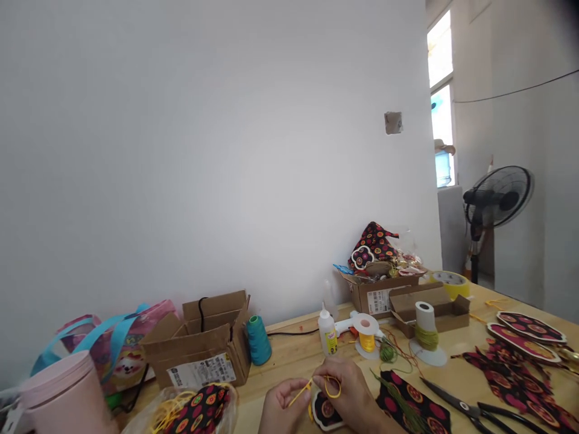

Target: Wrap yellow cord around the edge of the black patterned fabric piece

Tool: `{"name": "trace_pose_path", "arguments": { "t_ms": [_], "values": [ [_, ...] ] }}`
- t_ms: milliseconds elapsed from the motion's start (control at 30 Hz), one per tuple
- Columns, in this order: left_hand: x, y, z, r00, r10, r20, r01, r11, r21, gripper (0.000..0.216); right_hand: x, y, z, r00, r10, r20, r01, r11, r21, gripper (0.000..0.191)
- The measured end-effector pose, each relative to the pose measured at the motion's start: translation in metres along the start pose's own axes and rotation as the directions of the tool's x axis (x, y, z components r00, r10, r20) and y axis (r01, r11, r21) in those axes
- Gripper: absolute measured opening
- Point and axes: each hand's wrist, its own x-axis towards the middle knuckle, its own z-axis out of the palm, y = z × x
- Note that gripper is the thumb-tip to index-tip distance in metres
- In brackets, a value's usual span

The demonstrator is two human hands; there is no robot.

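My left hand [286, 405] pinches a yellow cord [298, 395] between thumb and fingers, low in the middle of the view. Close beside it, my right hand [346, 392] grips the same cord, which bends into a small loop at its fingers. Under my right hand lies a dark patterned fabric piece with a white scalloped border [326, 413], partly covered by the hand. To the right of that hand is a black printed cloth [414, 401] with green threads across it. Black-handled scissors [470, 410] rest partly open farther right.
Behind my hands stand a glue bottle [328, 331], a yellow thread spool [367, 340] and a green thread spool [426, 334]. Cardboard boxes [203, 343] line the wall, with a teal thread cone [259, 342] alongside. A pink canister [67, 395] is at left; fabric scraps [515, 380] lie at right.
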Motion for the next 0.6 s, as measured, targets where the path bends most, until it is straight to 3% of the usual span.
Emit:
{"name": "trace_pose_path", "arguments": {
  "t_ms": [300,600],
  "values": [
    [-0.01,0.015,0.006,0.998,-0.019,-0.06,0.018,1.0,-0.014,0.024,0.0,-0.004,0.0,1.0,-0.026,-0.004,0.026,1.0,0.004,0.015],
    [-0.009,0.012,0.005,0.997,-0.041,-0.072,0.04,0.999,-0.01,0.023,-0.001,-0.003,0.003,0.997,-0.073,-0.028,0.072,0.997,-0.013,0.02]
  ]
}}
